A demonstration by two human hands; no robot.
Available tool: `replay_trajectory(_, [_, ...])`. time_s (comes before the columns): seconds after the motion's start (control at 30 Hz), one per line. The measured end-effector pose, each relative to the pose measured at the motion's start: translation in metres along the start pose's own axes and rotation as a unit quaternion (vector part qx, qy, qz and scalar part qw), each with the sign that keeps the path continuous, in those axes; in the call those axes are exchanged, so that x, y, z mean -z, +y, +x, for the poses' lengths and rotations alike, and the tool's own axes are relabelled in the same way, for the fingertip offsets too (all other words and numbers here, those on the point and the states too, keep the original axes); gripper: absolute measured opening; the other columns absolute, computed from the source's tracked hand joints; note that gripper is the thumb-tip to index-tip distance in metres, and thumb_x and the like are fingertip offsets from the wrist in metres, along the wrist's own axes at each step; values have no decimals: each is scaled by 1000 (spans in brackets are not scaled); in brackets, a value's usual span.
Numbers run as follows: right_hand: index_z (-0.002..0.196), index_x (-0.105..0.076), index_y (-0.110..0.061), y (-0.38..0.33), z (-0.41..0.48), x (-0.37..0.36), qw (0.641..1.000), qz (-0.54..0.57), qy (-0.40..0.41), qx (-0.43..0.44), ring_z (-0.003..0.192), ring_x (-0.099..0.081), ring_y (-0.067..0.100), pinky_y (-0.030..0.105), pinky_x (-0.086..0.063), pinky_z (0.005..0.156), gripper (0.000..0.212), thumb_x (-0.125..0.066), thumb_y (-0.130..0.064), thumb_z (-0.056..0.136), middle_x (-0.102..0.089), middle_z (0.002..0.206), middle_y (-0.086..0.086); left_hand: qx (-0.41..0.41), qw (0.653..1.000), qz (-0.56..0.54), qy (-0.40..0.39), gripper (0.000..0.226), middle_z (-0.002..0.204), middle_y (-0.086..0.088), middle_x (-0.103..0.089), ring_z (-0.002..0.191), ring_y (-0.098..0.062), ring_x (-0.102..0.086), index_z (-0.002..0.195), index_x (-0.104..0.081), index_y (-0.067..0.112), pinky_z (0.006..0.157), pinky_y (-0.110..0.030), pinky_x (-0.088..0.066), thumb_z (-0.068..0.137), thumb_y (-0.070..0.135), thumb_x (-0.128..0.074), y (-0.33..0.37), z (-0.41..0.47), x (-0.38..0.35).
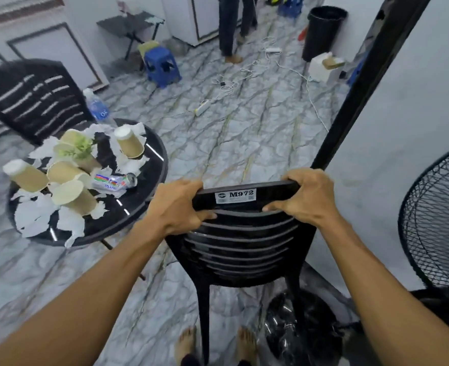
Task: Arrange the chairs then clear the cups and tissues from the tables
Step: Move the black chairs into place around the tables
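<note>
Both my left hand (177, 207) and right hand (306, 196) clamp the chair (241, 247) by its top, so arranging chairs is in hand; next, probably swing it left toward the worktop (146, 191).

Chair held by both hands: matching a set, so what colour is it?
The chair is black, seen best in the head view.

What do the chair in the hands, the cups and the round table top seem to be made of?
Chair: probably moulded plastic, glossy black; the slats and frame look like one piece.
Cups: paper, matte tan walls with white bases.
Table top: dark and glossy, it mirrors light strips; glass or polished stone, unclear.
</note>
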State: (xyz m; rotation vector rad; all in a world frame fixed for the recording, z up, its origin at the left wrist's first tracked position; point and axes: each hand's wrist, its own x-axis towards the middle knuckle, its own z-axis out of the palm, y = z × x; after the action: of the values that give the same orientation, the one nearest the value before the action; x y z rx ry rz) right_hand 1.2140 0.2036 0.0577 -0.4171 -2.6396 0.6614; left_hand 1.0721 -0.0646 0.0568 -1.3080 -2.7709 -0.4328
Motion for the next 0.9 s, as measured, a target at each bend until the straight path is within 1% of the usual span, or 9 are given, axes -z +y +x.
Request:
replay_trajectory(0.13, [67, -67, -24, -41, 32, -20, 996, 13, -36, 79, 60, -53, 8, 26, -42, 59, 58, -87, -70, 39, -60, 62, -11, 62, 996, -4, 62, 57, 63, 18, -43, 64, -21, -59, 74, -39, 33, 58, -30, -41, 57, 60, -86, -23, -39, 27])
replay_trajectory(0.17, [67, -67, -24, -51, 37, -29, 994, 20, -48, 94, 59, -53, 8, 26, -41, 59, 56, -87, -69, 39, -59, 61, -12, 76, 995, 4, 68, 58, 63, 17, -44, 65, -21, -60, 75, -37, 35, 58, -30, -39, 57, 59, -86, -31, -50, 31])
replay_trajectory(0.23, [67, -67, -24, -68, 46, -52, 990, 39, -75, 116, 60, -54, 9, 26, -41, 59, 57, -86, -71, 39, -59, 61, -13, 112, 991, 20, 69, 55, 65, 13, -54, 66, -23, -62, 75, -43, 28, 56, -31, -40, 58, 61, -84, -49, -70, 33])
replay_trajectory(0.33, [68, -67, -23, -83, 54, -88, 984, 61, -125, 113, 63, -57, 11, 27, -41, 59, 62, -79, -76, 39, -58, 62, -14, 153, 985, 27, 68, 55, 71, 6, -62, 70, -25, -64, 83, -52, 20, 56, -32, -40, 63, 60, -83, -73, -89, 22])
replay_trajectory(0.4, [71, -66, -23, -91, 60, -107, 982, 59, -138, 117, 65, -57, 14, 31, -43, 61, 64, -77, -79, 41, -58, 63, -13, 182, 981, 10, 67, 56, 78, 4, -64, 75, -25, -63, 90, -53, 18, 61, -35, -45, 66, 58, -83, -84, -91, 19])
replay_trajectory(0.53, [66, -58, -27, -110, 83, -119, 981, 50, -160, 97, 67, -56, 16, 29, -34, 63, 55, -88, -66, 41, -53, 60, -15, 221, 973, -51, 52, 58, 85, 7, -60, 83, -22, -60, 97, -58, 15, 73, -37, -49, 65, 54, -86, -110, -85, 31])
replay_trajectory(0.63, [63, -56, -33, -110, 91, -121, 980, 70, -162, 96, 67, -58, 15, 27, -36, 60, 51, -91, -61, 39, -56, 61, -14, 233, 970, -55, 34, 61, 91, 7, -66, 88, -21, -63, 105, -62, 21, 80, -37, -52, 63, 57, -86, -124, -86, 32])
replay_trajectory(0.8, [65, -59, -20, -103, 85, -125, 984, 59, -125, 113, 62, -56, 16, 31, -43, 58, 65, -79, -75, 35, -58, 62, -5, 249, 967, -17, 44, 64, 82, 10, -63, 81, -19, -58, 99, -63, 25, 75, -36, -50, 57, 69, -81, -118, -87, 25])
replay_trajectory(0.9, [62, -59, -21, -102, 82, -124, 981, 61, -118, 138, 60, -55, 17, 31, -44, 59, 62, -81, -73, 34, -57, 61, -6, 255, 967, -5, 13, 58, 79, 7, -64, 80, -21, -60, 89, -62, 24, 74, -38, -52, 58, 71, -78, -113, -91, 29])
